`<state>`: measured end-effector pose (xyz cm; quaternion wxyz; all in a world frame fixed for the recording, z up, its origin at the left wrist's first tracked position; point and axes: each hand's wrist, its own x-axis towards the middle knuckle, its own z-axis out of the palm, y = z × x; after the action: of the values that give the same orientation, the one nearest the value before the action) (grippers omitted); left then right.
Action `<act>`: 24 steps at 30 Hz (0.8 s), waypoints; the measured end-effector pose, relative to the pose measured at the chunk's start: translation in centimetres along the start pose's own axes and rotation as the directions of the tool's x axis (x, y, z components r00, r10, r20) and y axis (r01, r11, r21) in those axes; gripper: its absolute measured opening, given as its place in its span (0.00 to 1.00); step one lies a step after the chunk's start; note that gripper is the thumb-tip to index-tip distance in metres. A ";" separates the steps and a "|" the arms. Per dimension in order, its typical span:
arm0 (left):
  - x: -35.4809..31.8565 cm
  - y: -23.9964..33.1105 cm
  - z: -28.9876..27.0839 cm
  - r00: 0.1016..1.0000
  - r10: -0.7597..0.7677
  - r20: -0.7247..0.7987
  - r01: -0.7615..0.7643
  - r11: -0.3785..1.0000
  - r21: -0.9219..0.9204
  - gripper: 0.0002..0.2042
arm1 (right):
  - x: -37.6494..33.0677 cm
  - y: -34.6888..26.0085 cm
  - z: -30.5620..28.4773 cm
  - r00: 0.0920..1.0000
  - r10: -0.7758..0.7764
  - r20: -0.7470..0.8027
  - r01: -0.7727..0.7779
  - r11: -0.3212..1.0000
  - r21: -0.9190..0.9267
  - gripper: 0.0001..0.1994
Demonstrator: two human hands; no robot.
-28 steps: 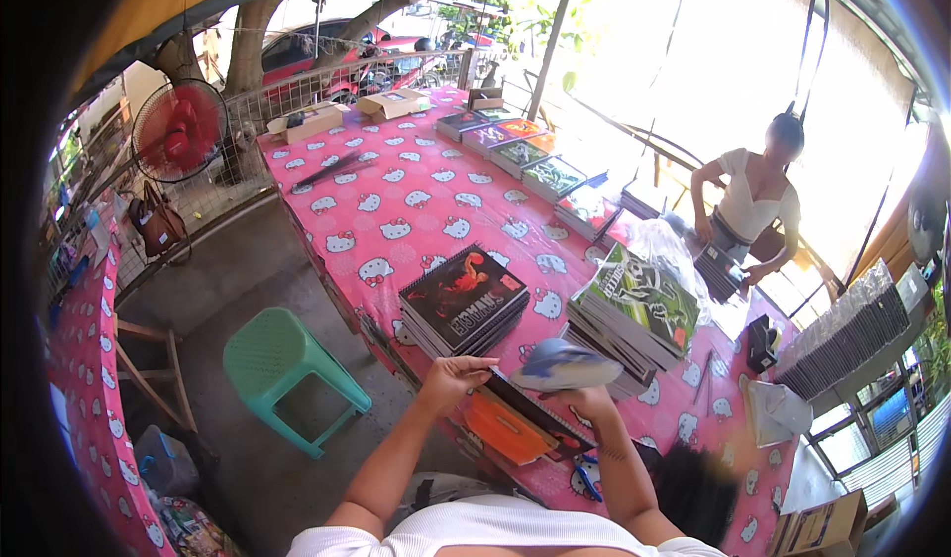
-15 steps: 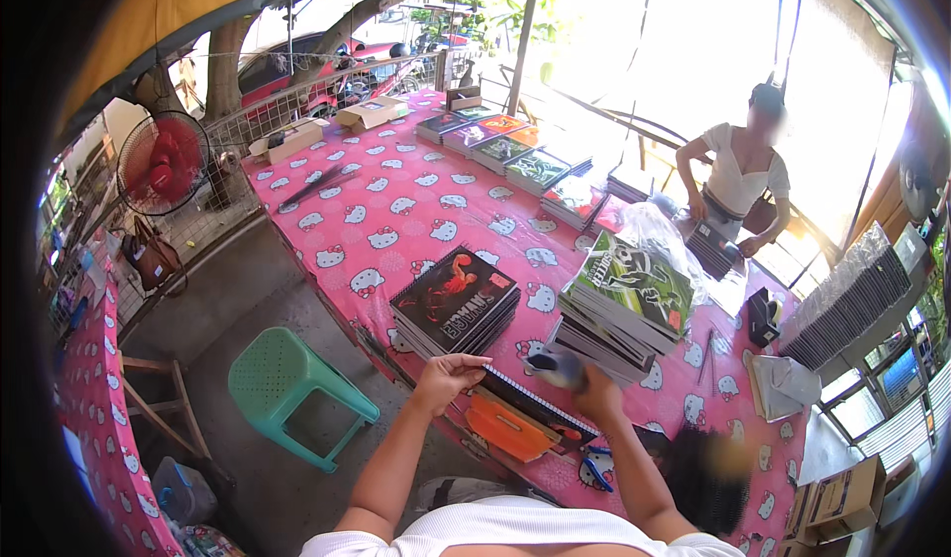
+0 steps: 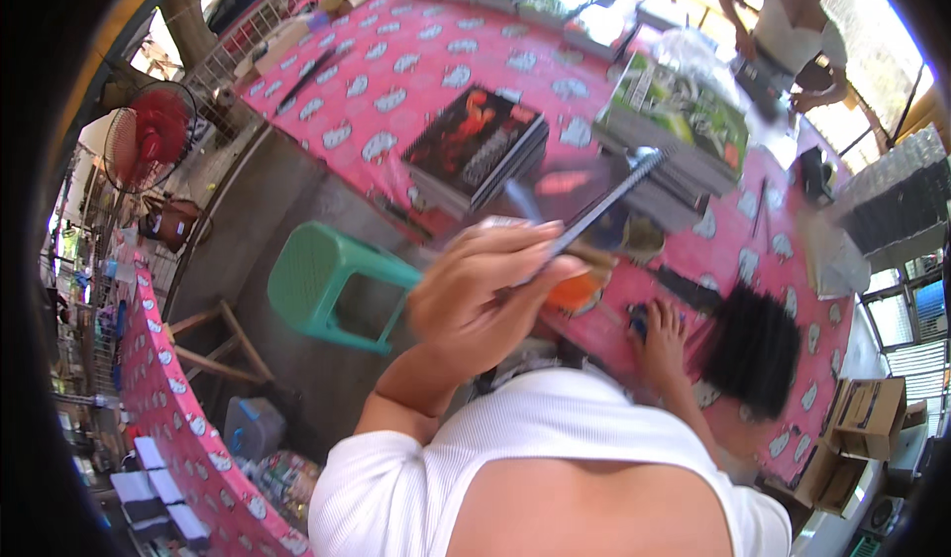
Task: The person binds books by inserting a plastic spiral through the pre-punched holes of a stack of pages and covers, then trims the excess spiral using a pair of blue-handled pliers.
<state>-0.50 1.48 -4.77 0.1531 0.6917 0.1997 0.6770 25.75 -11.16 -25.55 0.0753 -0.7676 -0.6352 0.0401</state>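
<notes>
Left hand (image 3: 485,290), centre of frame: fingers and thumb pinched on a spiral-bound notebook (image 3: 609,201), blurred, its coil slanting up to the right. Right hand (image 3: 659,339), right of lower centre: fingers over a blue item (image 3: 637,319) on the pink worktop (image 3: 606,327); grip cannot be told. Black bristly bundle (image 3: 758,354): near it, farther right. Dark-covered stack (image 3: 474,146): upper centre. Green-covered stack (image 3: 679,111): upper right. Green stool (image 3: 315,275): left of centre.
</notes>
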 end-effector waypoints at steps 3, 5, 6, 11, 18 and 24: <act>-6.6 -2.7 2.5 0.947 -0.208 0.245 0.188 0.977 0.105 0.13 | 0.9 0.7 -0.7 1.000 -0.018 0.007 0.018 0.999 -0.031 0.26; -10.8 -4.4 3.5 0.868 -0.414 0.274 0.402 0.910 0.099 0.15 | 1.2 0.6 -2.3 0.997 0.081 -0.017 -0.074 0.963 0.258 0.22; -11.0 -4.2 3.8 0.879 -0.426 0.217 0.415 0.905 0.093 0.16 | 1.3 0.1 -4.0 0.982 0.187 -0.030 -0.143 0.839 0.525 0.20; -11.2 -4.0 3.9 0.920 -0.380 0.094 0.367 0.921 0.126 0.14 | 1.7 -6.2 -12.1 0.988 -0.103 -0.116 0.155 0.636 0.756 0.17; -11.5 -2.9 4.2 0.872 -0.469 0.139 0.460 0.883 0.092 0.11 | 2.7 -8.5 -12.5 0.910 -0.353 -0.216 0.412 0.724 0.553 0.19; -12.3 -3.4 3.9 0.891 -0.434 0.133 0.423 0.900 0.107 0.11 | 3.7 -7.9 -11.4 0.939 -0.306 0.156 -0.035 0.367 0.930 0.16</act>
<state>3.16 -1.25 -17.32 0.2873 0.6858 0.3602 0.5634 20.62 -6.88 -12.90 0.3944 -0.5225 -0.5695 0.4972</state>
